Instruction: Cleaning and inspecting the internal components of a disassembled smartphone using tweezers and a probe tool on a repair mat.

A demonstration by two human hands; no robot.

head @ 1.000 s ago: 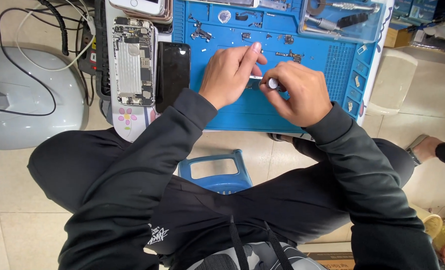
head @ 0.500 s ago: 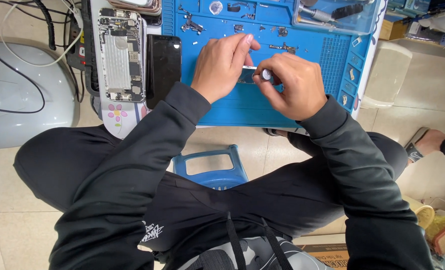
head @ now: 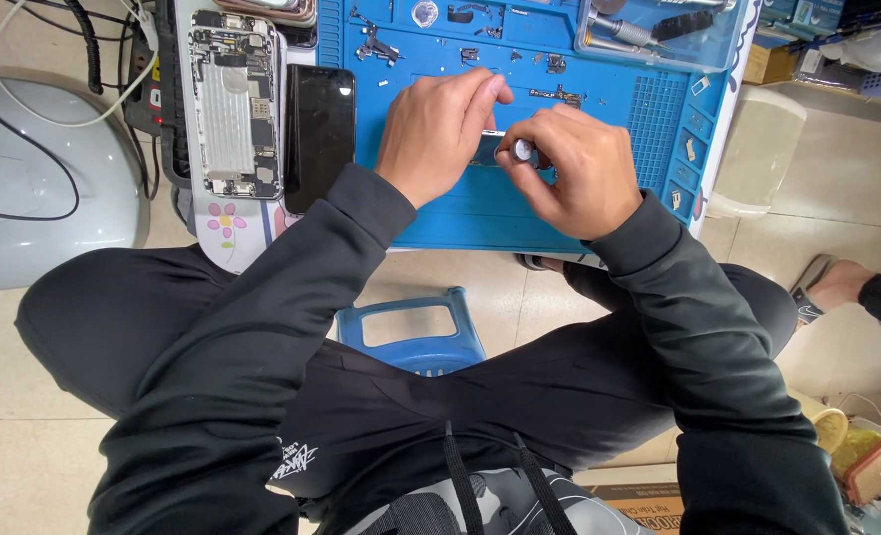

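The right hand (head: 574, 173) pinches a small silver-capped screwdriver (head: 523, 151), fingers closed on it, over the middle of the blue silicone work mat (head: 480, 213). The left hand (head: 435, 134) presses its fingertips on a small dark part (head: 488, 149), mostly hidden beneath both hands. Left of the mat lie a black phone screen (head: 319, 134) and an opened phone chassis (head: 232, 104). Since the earlier frame both hands have kept this pose on the mat.
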